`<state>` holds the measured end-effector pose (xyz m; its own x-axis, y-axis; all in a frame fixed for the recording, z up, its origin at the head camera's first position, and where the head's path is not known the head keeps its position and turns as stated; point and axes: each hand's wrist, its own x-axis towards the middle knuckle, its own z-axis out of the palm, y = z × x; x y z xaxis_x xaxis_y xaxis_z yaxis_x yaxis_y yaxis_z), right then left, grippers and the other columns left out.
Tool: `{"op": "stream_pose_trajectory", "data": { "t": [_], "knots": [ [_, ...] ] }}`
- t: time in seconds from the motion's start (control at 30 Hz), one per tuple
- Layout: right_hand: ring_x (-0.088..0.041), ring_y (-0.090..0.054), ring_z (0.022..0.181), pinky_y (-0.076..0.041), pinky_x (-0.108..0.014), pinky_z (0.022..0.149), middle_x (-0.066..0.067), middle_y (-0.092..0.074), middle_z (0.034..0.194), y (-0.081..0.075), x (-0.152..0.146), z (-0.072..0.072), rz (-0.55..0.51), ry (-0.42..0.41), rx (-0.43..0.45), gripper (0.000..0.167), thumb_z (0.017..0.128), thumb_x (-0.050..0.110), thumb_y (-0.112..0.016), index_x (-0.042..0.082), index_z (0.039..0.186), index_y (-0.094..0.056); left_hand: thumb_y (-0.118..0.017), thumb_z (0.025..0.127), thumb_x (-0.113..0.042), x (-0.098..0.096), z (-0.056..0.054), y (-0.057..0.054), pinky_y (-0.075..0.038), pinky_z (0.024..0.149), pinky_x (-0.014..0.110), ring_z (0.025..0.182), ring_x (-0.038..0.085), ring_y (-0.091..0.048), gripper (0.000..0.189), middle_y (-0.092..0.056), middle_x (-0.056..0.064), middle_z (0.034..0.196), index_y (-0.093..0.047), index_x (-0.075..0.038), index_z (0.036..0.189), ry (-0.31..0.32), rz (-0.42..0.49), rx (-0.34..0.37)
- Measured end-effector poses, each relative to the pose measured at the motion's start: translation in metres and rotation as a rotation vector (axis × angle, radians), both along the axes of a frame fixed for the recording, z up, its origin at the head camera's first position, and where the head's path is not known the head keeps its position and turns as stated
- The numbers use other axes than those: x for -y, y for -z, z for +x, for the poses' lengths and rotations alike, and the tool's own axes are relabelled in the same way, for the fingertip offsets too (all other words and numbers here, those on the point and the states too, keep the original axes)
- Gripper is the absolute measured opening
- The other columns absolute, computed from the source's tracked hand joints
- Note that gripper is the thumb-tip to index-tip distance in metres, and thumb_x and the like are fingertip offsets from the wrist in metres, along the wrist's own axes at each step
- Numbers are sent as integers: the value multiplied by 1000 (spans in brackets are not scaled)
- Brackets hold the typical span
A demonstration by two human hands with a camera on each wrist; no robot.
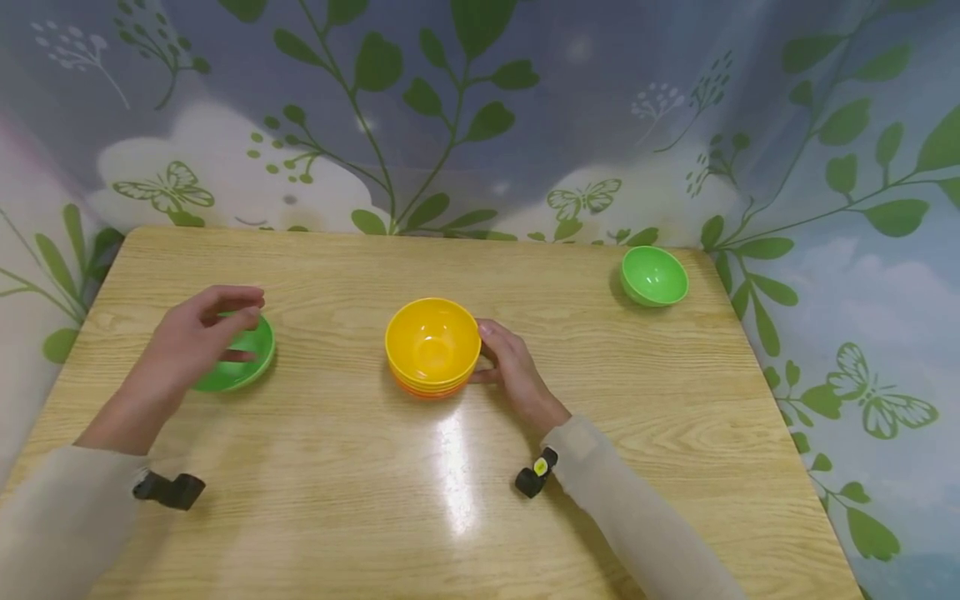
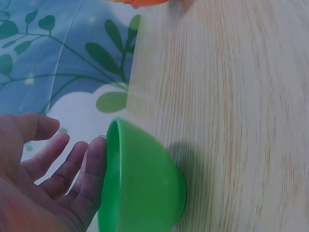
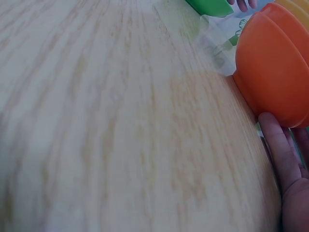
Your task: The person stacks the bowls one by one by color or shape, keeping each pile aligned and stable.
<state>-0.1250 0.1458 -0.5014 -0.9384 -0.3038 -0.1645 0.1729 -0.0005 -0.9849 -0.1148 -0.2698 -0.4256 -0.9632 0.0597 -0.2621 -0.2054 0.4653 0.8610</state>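
A stack of bowls stands near the middle of the table, a yellow bowl [image 1: 431,333] on top and an orange bowl [image 3: 270,67] beneath. My right hand [image 1: 517,371] rests against the stack's right side. In the right wrist view its thumb [image 3: 275,133] touches the orange bowl low down; the other fingers are partly hidden behind. On the left, my left hand [image 1: 187,342] hovers over a green bowl [image 1: 258,350], partly covering it. The left wrist view shows loosely bent fingers [image 2: 91,179] at that bowl's rim, holding nothing.
Another green bowl [image 1: 654,277] sits near the table's far right corner. The wooden table [image 1: 360,500] ends at a curtain [image 1: 570,108] printed with leaves and butterflies, hanging behind and on both sides.
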Motion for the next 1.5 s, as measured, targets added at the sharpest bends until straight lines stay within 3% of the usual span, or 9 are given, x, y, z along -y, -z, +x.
{"op": "stream_pose_trajectory", "data": {
  "t": [0.2, 0.47, 0.6, 0.83, 1.03, 1.1, 1.2, 1.33, 1.5],
  "knots": [
    [-31, -60, 144, -70, -38, 89, -8, -60, 156, 1, 0, 0, 16, 0, 6, 59, 113, 51, -43, 10, 152, -61, -55, 114, -40, 16, 3, 0, -69, 82, 28, 109, -14, -61, 57, -56, -25, 131, -47, -8, 160, -20, -23, -18],
    [-32, -60, 144, -70, -38, 88, -10, -59, 156, 0, 0, 0, 9, -7, -1, 59, 114, 48, -41, 8, 153, -60, -52, 114, -46, 37, 9, 5, -67, 78, 23, 101, -18, -59, 62, -54, 5, 152, -47, -5, 161, -44, -139, -51],
    [-30, -60, 145, -70, -37, 88, -8, -59, 156, 0, -1, 0, 19, -12, -5, 58, 114, 49, -41, 10, 153, -60, -52, 115, -43, 48, 9, 8, -66, 76, 20, 97, -19, -58, 60, -54, 10, 152, -49, -3, 160, -72, -158, -72],
    [-30, -60, 145, -69, -38, 89, -8, -60, 155, 0, -1, 0, 16, -2, 3, 59, 113, 49, -42, 9, 152, -61, -54, 114, -42, 61, 10, 9, -60, 72, 12, 84, -20, -59, 59, -52, -25, 122, -53, -2, 156, -125, -229, -114],
    [-30, -59, 145, -69, -37, 89, -8, -60, 156, -1, -1, 0, 18, 1, 3, 59, 113, 49, -42, 9, 152, -61, -54, 114, -43, 67, 12, 7, -59, 72, 9, 85, -21, -57, 59, -49, -28, 120, -54, -1, 155, -139, -240, -118],
    [-30, -59, 145, -70, -37, 88, -9, -59, 156, -1, 0, 1, 15, 3, 4, 59, 113, 49, -42, 9, 152, -60, -53, 114, -42, 67, 13, 6, -58, 71, 8, 88, -22, -53, 59, -53, -23, 125, -54, 0, 156, -143, -254, -118],
    [-31, -60, 144, -70, -37, 88, -10, -59, 156, -2, 0, 1, 7, 3, 6, 59, 114, 48, -42, 7, 152, -60, -50, 116, -38, 67, 15, 5, -56, 70, 7, 91, -23, -45, 56, -59, 2, 141, -53, 3, 155, -134, -287, -116],
    [-31, -61, 143, -70, -39, 88, -12, -59, 155, -2, 1, 1, 2, 2, 6, 59, 114, 48, -41, 7, 152, -60, -46, 118, -33, 66, 19, 6, -58, 68, 9, 92, -25, -40, 54, -50, 32, 155, -51, 6, 154, -84, -310, -98],
    [-31, -60, 144, -70, -40, 89, -12, -59, 156, -2, 1, 1, -4, -3, 6, 59, 115, 47, -41, 6, 152, -60, -46, 118, -36, 68, 21, 14, -60, 68, 12, 90, -24, -44, 57, -55, 28, 148, -48, 5, 158, -52, -299, -75]
  ]
}}
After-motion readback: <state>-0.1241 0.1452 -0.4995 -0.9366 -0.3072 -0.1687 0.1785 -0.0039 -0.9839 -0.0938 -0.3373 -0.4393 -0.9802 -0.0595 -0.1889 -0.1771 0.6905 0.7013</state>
